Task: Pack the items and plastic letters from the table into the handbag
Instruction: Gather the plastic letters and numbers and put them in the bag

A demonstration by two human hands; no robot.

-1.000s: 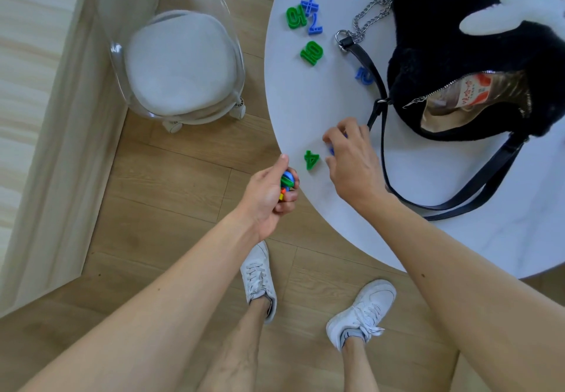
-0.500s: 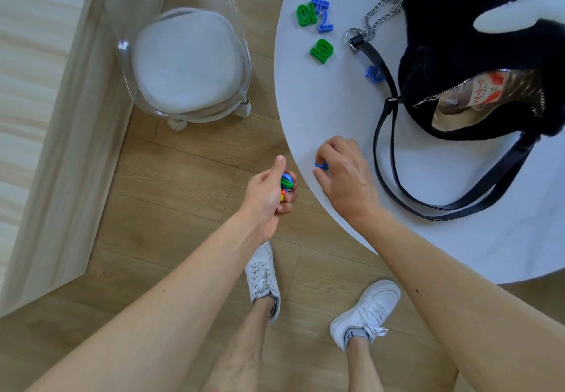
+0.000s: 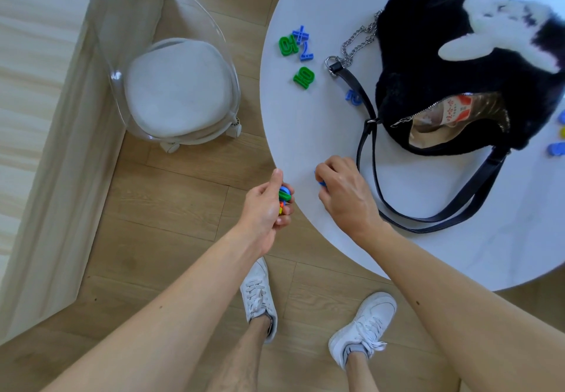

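Blue plastic piece [image 3: 321,182] pinched under the curled fingers of the right hand [image 3: 344,196], right at the near edge of the white round table [image 3: 305,135]; only a sliver of the piece shows, so its shape cannot be told. Left hand [image 3: 266,206] hangs just off the table rim, beside the right fingers, closed around a small bunch of plastic pieces [image 3: 284,196] — green and blue on top, orange below, thumb raised.

Just past the right knuckles, the black strap [image 3: 434,223] loops across the tabletop to the black furry handbag [image 3: 428,55], which lies on its side with the zip open and a printed packet [image 3: 455,110] showing in its mouth. A chain [image 3: 357,43] leads off the strap ring.

Farther out from the fingers, left of the strap: one blue piece [image 3: 354,97] touching it, a green piece [image 3: 304,77], then a cluster of one green [image 3: 287,45] and two blue [image 3: 302,43]. Beyond the bag's right side, more coloured pieces [image 3: 558,147] at the frame edge. Clear chair [image 3: 180,86] stands well apart on the wood floor.
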